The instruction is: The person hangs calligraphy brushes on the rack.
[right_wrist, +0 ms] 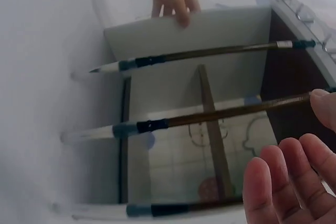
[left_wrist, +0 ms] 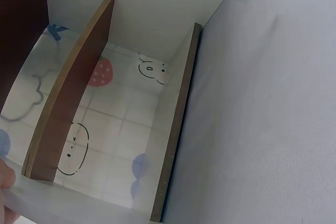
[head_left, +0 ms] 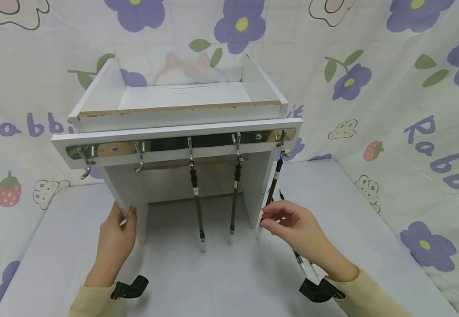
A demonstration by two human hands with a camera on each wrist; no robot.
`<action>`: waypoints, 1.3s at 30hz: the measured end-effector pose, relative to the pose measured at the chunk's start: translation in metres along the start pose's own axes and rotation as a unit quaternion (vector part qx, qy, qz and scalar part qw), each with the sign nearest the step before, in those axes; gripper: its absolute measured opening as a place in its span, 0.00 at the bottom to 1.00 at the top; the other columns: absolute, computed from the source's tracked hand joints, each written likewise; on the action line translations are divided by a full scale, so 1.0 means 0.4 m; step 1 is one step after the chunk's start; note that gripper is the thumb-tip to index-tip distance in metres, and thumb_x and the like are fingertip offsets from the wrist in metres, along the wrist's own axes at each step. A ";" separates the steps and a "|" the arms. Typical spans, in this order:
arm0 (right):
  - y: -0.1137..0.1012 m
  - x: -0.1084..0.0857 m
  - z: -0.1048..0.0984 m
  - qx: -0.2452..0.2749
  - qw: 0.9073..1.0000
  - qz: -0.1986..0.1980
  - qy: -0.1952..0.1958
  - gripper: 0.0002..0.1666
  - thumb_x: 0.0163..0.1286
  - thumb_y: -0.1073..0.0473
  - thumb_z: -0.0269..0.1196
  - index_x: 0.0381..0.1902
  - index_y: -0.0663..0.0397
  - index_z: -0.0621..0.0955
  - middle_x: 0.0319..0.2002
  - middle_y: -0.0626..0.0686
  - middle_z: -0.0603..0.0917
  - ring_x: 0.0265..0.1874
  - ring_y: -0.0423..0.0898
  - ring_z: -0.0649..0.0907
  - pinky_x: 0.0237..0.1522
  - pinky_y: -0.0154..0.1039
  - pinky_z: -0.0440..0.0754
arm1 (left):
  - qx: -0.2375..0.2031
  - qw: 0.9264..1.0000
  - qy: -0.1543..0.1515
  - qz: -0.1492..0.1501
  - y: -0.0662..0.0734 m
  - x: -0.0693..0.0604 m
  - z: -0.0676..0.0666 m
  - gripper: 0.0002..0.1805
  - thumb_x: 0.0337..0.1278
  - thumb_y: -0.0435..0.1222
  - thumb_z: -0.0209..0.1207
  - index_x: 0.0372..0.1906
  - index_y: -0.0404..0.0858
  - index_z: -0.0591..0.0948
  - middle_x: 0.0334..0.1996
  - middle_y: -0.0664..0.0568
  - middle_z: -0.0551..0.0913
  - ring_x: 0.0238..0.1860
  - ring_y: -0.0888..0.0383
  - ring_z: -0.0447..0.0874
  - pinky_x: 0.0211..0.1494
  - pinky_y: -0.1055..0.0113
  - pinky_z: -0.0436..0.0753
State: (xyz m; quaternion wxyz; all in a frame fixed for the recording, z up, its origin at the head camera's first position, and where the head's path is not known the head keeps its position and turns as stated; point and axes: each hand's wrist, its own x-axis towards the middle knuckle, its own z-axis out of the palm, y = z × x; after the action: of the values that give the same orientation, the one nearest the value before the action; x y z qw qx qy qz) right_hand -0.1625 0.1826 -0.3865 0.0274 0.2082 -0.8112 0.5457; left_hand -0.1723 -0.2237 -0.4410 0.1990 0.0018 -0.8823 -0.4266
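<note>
My left hand [head_left: 114, 242] grips the lower edge of the left side panel [head_left: 123, 187] of a small white shelf, thumb on one face and fingers on the other. A metal hook rail [head_left: 166, 144] runs along the shelf's front. From its hooks hang three writing brushes, tips down: a middle brush [head_left: 197, 207], a second brush [head_left: 234, 200] and a rightmost brush [head_left: 273, 179]. At the lower part of the rightmost brush is my right hand [head_left: 298, 226], fingers loosely bent and partly hiding it. In the right wrist view its fingertips [right_wrist: 257, 179] pinch nothing; contact cannot be told.
More brushes [head_left: 299, 264] lie on the white tabletop [head_left: 213, 286], partly behind my right forearm. Two left hooks [head_left: 139, 158] carry nothing. A patterned cloth [head_left: 391, 110] with flowers hangs behind and beside the shelf. A crossbar [left_wrist: 68, 98] spans the shelf's inside.
</note>
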 end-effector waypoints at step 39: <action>0.386 0.020 -0.117 -0.056 0.949 0.304 0.053 0.34 0.66 0.43 0.65 0.62 0.57 0.73 0.56 0.59 0.79 0.56 0.55 0.76 0.57 0.52 0.73 | 0.000 1.000 -0.003 0.017 -0.006 0.005 0.000 0.25 0.74 0.42 0.45 0.70 0.36 0.63 0.60 0.32 0.73 0.55 0.34 0.77 0.48 0.44 0.81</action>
State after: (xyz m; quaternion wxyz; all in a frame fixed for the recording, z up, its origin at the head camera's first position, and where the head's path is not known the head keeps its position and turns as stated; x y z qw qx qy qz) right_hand -0.2352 0.2711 -0.5007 -0.0850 -0.0798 -0.8626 0.4922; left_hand -0.1747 -0.2256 -0.4420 0.2036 -0.0139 -0.8828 -0.4231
